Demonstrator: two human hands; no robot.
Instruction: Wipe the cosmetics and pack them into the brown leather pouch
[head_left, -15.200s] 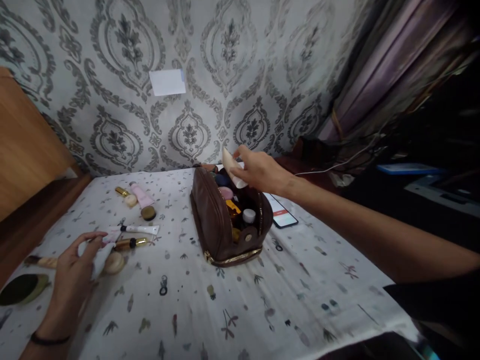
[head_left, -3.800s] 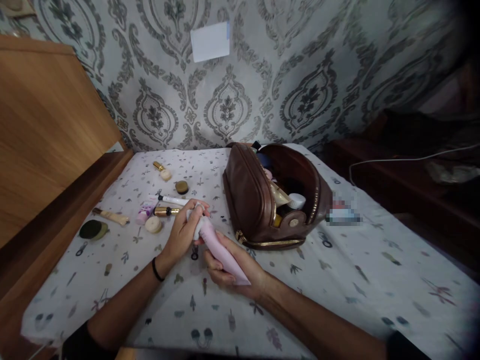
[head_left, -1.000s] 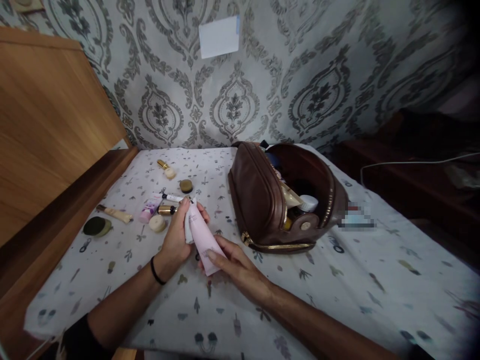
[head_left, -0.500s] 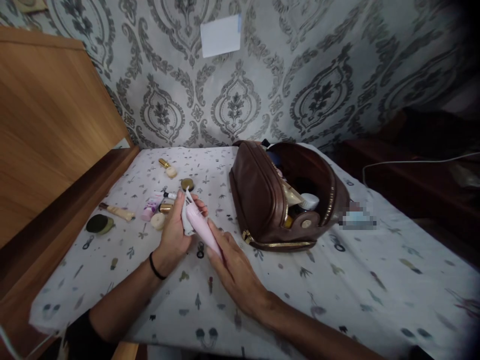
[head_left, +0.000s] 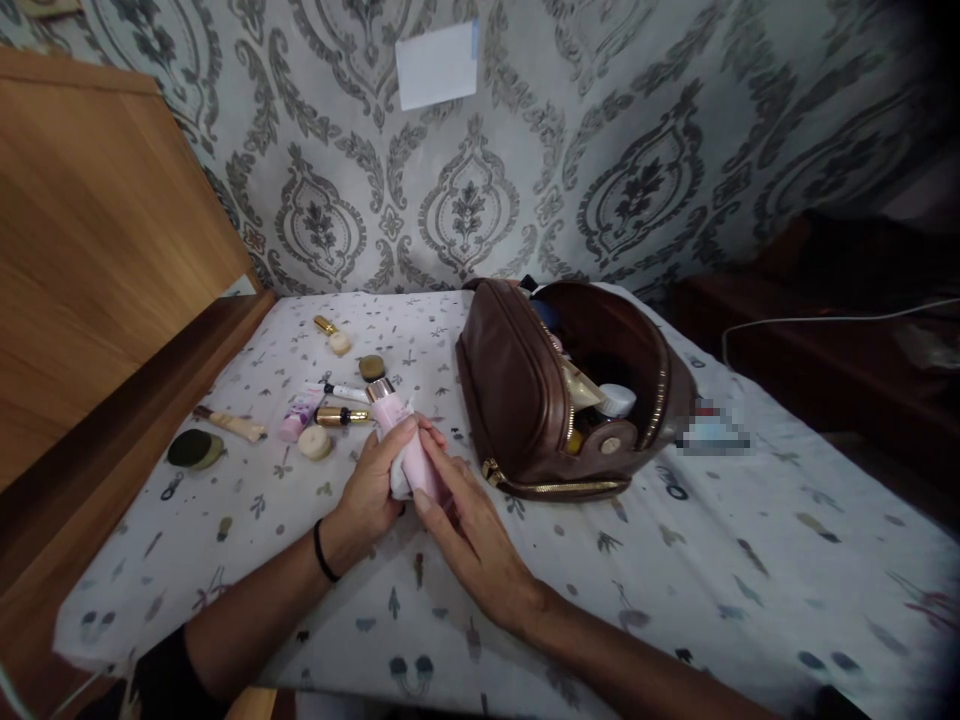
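Observation:
A slim pink bottle [head_left: 388, 411] with a shiny metallic cap is tilted between my two hands above the table. My left hand [head_left: 371, 488] wraps round its middle with a crumpled white wipe [head_left: 400, 483] pressed against it. Round the lower end of the bottle close the fingers of my right hand [head_left: 480, 540]. Just beyond my left hand lie a gold tube [head_left: 342, 416], a white tube with a black cap [head_left: 346, 392], a pink-purple tube [head_left: 301, 412] and a round cream-coloured jar [head_left: 315, 442].
An unzipped brown leather bag [head_left: 510, 380] holding tubes and a white-lidded jar [head_left: 616, 401] stands right of my hands. Further left are a brush [head_left: 232, 424] and a dark-lidded jar [head_left: 193, 449]. A wooden panel [head_left: 90, 200] borders the patterned tablecloth [head_left: 420, 650].
The bottle has turned so its metallic cap now shows at the upper end. My left hand has shifted right and closed round the bottle with the wipe.

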